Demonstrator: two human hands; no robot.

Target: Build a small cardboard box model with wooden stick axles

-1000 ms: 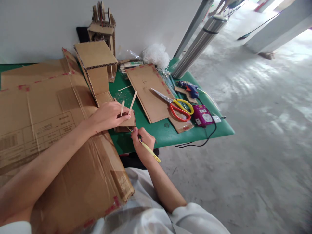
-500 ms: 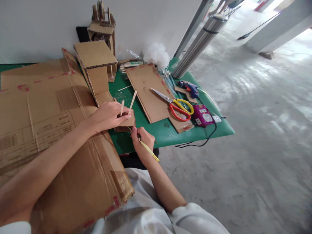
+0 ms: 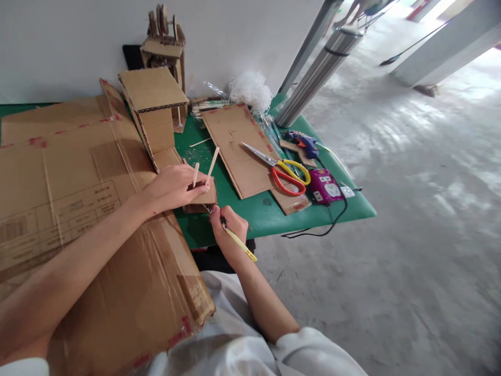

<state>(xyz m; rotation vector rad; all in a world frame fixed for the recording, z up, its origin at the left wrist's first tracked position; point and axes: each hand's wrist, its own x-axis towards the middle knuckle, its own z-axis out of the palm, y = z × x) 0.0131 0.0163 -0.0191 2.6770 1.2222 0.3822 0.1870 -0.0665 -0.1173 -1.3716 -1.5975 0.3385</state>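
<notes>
My left hand point(image 3: 174, 186) is closed on a small cardboard piece point(image 3: 203, 194) at the near edge of the green table point(image 3: 258, 211), with two wooden craft sticks point(image 3: 212, 164) poking up between its fingers. My right hand point(image 3: 227, 225) grips a yellow pencil point(image 3: 239, 244) like a pen. The pencil's tip touches the lower edge of the small cardboard piece.
A large flattened cardboard sheet point(image 3: 74, 177) covers the left of the table and my lap. A cardboard stand point(image 3: 154, 104) and a cardboard model point(image 3: 164, 39) stand behind. A cardboard panel point(image 3: 238, 141), scissors point(image 3: 284, 169), a blue glue gun point(image 3: 305, 141) and a purple power strip point(image 3: 325, 186) lie at right.
My right hand shifted slightly with the pencil against the small cardboard piece. My left hand has stayed put.
</notes>
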